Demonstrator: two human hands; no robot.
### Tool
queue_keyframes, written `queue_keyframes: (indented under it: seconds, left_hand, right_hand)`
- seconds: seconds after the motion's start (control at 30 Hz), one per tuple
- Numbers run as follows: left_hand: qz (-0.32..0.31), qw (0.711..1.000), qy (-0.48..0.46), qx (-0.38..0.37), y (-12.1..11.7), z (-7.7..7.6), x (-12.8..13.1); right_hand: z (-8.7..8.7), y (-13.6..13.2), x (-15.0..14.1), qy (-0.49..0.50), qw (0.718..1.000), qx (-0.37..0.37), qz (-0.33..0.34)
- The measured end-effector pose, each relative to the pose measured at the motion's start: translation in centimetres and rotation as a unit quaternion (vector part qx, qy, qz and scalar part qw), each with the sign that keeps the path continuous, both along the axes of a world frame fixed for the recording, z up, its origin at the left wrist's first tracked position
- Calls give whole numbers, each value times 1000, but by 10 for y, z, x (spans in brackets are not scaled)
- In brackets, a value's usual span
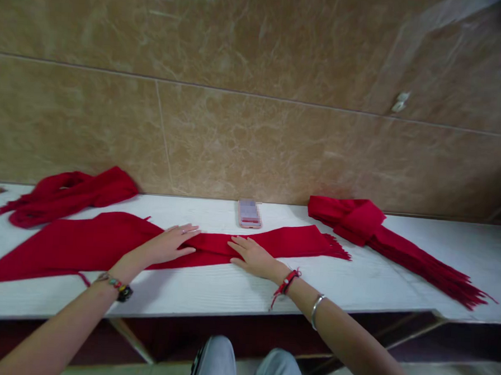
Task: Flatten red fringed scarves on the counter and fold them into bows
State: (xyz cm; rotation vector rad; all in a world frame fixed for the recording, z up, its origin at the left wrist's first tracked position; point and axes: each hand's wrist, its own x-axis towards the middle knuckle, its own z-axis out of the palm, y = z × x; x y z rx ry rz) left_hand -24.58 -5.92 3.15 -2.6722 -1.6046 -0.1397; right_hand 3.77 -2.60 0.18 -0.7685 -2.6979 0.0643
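A long red scarf (83, 243) lies stretched across the white table (236, 290), its fringed end at the right. My left hand (170, 243) rests flat on the scarf's middle, fingers stretched out, a ring on one finger. My right hand (253, 256) lies flat on the scarf just to the right of it, fingers spread. Both wrists wear bracelets.
A crumpled red scarf (69, 193) lies at the back left. A knotted red scarf (382, 236) with long fringe runs to the right edge. A pink phone (249, 213) lies by the marble wall (255, 98). My knees (245, 366) show below the table's front edge.
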Motion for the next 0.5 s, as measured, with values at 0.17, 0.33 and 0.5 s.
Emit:
queue_keyframes:
  seconds: [0.17, 0.33, 0.5]
  left_hand:
    - [29, 999, 44, 7, -25, 17, -81]
    - [72, 986, 134, 63, -29, 21, -109]
    - [118, 978, 113, 127, -31, 38, -112]
  right_hand:
    - [-13, 2, 3, 14, 1000, -9, -5]
    - [-14, 2, 3, 36, 999, -10, 1]
    - [-14, 2, 5, 61, 997, 37, 6]
